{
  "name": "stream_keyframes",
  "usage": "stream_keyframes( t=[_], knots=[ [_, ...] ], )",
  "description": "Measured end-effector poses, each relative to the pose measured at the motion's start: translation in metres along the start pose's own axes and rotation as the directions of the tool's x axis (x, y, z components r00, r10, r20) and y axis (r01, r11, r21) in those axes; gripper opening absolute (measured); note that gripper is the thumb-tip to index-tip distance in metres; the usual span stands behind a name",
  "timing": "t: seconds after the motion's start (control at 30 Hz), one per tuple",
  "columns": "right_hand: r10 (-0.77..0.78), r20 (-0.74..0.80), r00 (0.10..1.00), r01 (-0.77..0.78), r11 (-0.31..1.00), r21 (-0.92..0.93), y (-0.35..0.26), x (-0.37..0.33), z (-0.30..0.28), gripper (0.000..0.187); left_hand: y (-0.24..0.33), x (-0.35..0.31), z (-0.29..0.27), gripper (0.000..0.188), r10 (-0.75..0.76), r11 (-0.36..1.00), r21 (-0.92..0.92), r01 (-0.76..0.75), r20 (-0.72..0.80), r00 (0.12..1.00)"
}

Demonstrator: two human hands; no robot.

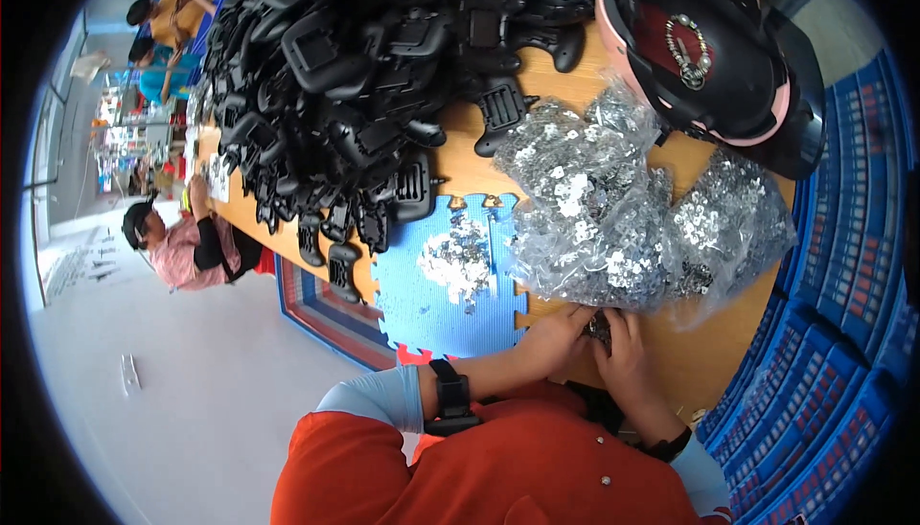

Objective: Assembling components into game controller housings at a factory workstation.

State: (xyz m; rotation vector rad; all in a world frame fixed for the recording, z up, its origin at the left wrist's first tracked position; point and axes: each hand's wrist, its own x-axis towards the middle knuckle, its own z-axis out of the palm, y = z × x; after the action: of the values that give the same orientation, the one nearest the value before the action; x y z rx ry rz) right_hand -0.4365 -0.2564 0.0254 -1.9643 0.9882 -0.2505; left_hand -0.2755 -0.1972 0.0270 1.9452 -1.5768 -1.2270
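Note:
My left hand (pixel 559 338) and my right hand (pixel 626 360) meet at the table's near edge, close to my body. Their fingers are bent around a small dark, partly shiny thing (pixel 599 330), mostly hidden by the fingers, so its kind does not show. Just beyond the fingertips lies a clear plastic bag (pixel 585 228) full of small silvery metal pieces. A second such bag (pixel 724 228) leans beside it on the right. To the left, a heap of loose metal pieces (pixel 458 262) rests on a blue foam mat (pixel 412 309) with jigsaw edges.
Black plastic controller-like shells (pixel 335 84) form a large pile at the far left of the table (pixel 470 166). A pink helmet (pixel 618 32) lies upturned at far right, a beaded bracelet (pixel 692 51) inside. Blue crates (pixel 815 353) stack along the right. A person (pixel 196 247) sits at left.

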Motion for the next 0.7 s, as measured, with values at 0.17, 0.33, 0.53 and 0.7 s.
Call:
stream_keyframes(
  t=[0.17,0.33,0.53,0.7],
  knots=[
    [0.042,0.028,0.999,-0.045,0.989,0.141,0.01,-0.001,-0.003,0.053,0.002,-0.003,0.01,0.054,0.017,0.982,-0.184,-0.046,-0.153,0.988],
    [-0.004,0.042,0.999,-0.005,0.975,0.221,0.014,-0.005,-0.013,0.051,0.019,-0.01,0.01,0.055,-0.109,0.926,-0.376,0.039,-0.167,0.98],
    [0.069,0.122,0.99,-0.096,0.968,0.233,0.004,-0.003,-0.026,0.052,0.018,-0.015,0.012,0.055,-0.19,0.821,-0.559,0.113,-0.081,0.979],
    [0.224,0.291,0.93,-0.298,0.923,0.245,-0.001,-0.012,-0.034,0.049,0.013,-0.022,0.02,0.054,-0.195,0.69,-0.714,0.12,-0.024,0.98]
  ],
)
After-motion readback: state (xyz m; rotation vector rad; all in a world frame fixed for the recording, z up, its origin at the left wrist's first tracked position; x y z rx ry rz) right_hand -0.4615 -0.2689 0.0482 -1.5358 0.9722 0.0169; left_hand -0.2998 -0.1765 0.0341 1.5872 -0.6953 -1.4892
